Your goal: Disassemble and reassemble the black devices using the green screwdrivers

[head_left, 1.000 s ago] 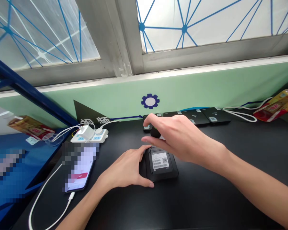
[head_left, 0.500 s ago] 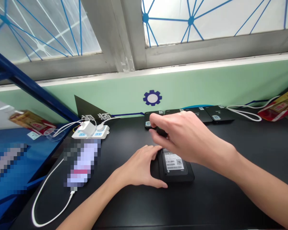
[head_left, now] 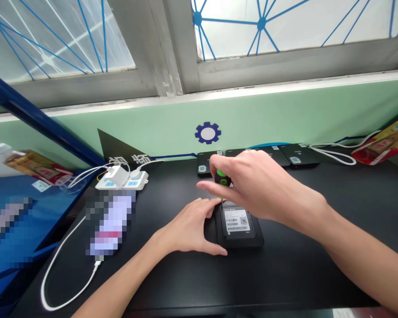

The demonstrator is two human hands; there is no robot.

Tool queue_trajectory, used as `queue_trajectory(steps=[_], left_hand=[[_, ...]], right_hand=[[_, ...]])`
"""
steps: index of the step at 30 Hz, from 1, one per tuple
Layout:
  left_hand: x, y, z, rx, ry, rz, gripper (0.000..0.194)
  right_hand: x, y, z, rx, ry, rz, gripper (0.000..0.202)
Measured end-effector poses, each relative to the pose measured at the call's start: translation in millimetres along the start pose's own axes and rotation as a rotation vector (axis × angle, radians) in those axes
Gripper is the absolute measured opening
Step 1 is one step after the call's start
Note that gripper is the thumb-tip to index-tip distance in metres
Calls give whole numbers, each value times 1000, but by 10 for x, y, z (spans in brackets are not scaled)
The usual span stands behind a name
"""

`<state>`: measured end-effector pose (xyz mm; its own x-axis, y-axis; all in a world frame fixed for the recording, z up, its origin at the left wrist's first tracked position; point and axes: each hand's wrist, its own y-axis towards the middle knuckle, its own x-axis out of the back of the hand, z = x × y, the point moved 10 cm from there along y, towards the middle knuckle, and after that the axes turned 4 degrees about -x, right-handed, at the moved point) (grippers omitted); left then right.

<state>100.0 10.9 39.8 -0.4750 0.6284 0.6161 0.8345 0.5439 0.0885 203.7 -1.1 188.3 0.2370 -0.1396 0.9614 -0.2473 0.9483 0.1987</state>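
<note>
A black device with a white printed label lies on the black table. My left hand rests around its left side, thumb and fingers spread apart, fingertips at the upper left corner and thumb near the lower edge. Above the device, my right hand grips a black and green screwdriver, held upright. Its tip end meets the device near the upper left corner, close to my left fingertips. My right thumb is stretched out to the left, and the hand hides the device's upper right part.
Several black devices lie in a row along the green wall. At the left are a white power strip, a blurred phone and its white cable. Red and yellow cartons stand at the right and left edges.
My right fingers have loosened and the thumb has stretched out, showing the screwdriver's green band. The whole view has shifted slightly; my left hand keeps its place at the device.
</note>
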Motion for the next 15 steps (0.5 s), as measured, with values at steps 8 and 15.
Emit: queue_trajectory(steps=[8, 15], left_hand=[[-61, 18, 6, -17, 117, 87, 82], [-36, 23, -15, -24, 119, 71, 79]], right_hand=[[38, -34, 37, -1, -33, -38, 24], [35, -25, 67, 11, 14, -39, 14]])
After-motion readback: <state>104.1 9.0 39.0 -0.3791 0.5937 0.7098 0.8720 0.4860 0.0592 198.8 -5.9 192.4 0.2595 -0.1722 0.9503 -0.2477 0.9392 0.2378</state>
